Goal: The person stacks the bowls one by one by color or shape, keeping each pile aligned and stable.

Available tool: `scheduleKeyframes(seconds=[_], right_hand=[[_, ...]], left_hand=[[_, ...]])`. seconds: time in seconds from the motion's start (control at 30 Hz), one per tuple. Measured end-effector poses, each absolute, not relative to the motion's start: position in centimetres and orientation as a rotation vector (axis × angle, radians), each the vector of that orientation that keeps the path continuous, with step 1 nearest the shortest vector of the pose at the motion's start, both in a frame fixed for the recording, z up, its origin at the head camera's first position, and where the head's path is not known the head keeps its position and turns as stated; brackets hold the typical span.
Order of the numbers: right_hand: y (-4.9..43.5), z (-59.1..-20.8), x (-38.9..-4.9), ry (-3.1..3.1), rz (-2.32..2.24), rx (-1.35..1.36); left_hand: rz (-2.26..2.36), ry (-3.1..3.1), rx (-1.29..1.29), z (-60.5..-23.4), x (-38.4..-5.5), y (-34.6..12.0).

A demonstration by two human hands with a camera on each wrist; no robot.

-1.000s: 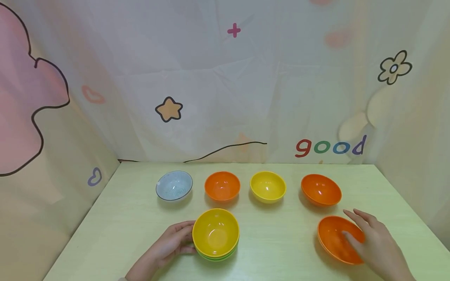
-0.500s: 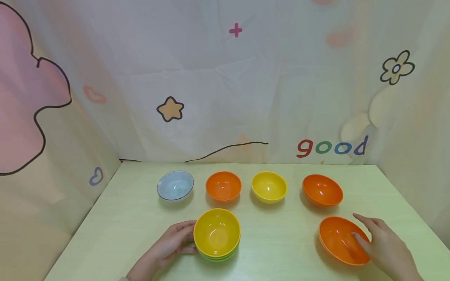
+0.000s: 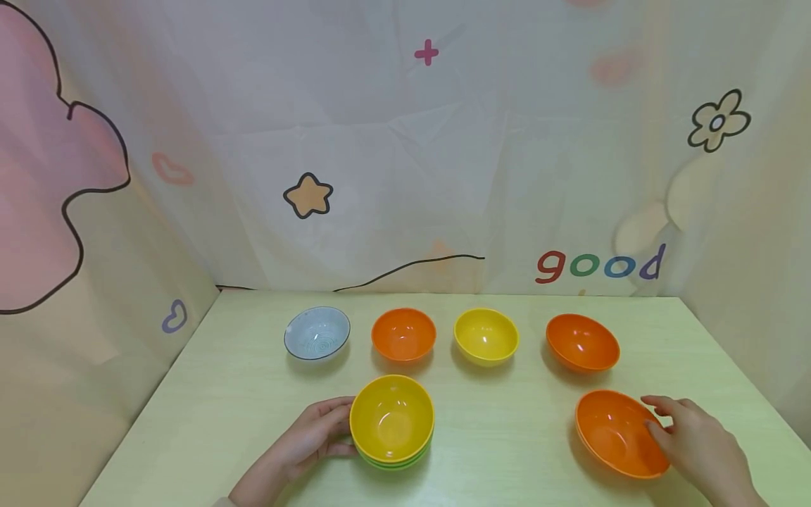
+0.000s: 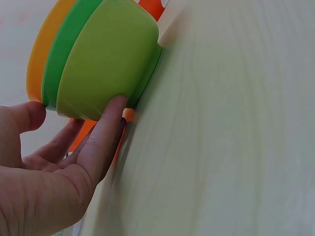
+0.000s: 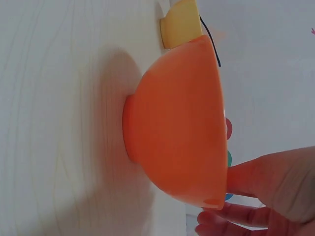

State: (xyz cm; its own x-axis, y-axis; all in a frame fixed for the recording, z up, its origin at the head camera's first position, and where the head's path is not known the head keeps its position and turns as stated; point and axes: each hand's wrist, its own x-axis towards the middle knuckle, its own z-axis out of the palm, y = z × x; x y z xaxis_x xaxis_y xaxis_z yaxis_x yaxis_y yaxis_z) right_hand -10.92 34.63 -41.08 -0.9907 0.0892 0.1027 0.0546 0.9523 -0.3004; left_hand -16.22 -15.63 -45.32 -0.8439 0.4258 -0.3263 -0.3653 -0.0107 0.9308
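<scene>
Orange bowl [image 3: 621,436] lies just left of the right hand [image 3: 706,443], which pinches its right rim between thumb and fingers; round, no long axis. Bowl stack [image 3: 393,422], yellow atop green, stands well left of it. Left hand [image 3: 317,435], nearer the stack, rests extended fingers against its left side.

L hand [image 4: 61,182] touching bowl stack [image 4: 101,59], tbl [image 4: 211,128]

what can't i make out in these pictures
Green bowls' insides: head view, covered by the yellow bowl.
Right grip's thumb tip: right wrist view, hidden by the orange bowl.
Left sleeve: head view, mostly cut off by the bottom edge.
Orange piece: left wrist view, cut off by the top edge.
</scene>
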Motion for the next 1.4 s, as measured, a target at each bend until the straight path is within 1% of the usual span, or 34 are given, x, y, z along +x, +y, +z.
scheduleKeyframes(seconds=[0.5,0.8,1.4], right_hand=[[34.66,-40.48,-11.37,-3.093,0.459,-0.17],[34.41,-40.31,-11.68,-3.176,0.535,-0.265],[34.58,-40.41,-11.79,-3.184,0.578,-0.277]], left_hand=[[1.908,1.742,0.035,-45.47,-16.3,-15.57],[1.916,1.739,0.036,-45.58,-16.28,-15.58],[1.918,1.723,0.052,-45.51,-16.22,-15.64]])
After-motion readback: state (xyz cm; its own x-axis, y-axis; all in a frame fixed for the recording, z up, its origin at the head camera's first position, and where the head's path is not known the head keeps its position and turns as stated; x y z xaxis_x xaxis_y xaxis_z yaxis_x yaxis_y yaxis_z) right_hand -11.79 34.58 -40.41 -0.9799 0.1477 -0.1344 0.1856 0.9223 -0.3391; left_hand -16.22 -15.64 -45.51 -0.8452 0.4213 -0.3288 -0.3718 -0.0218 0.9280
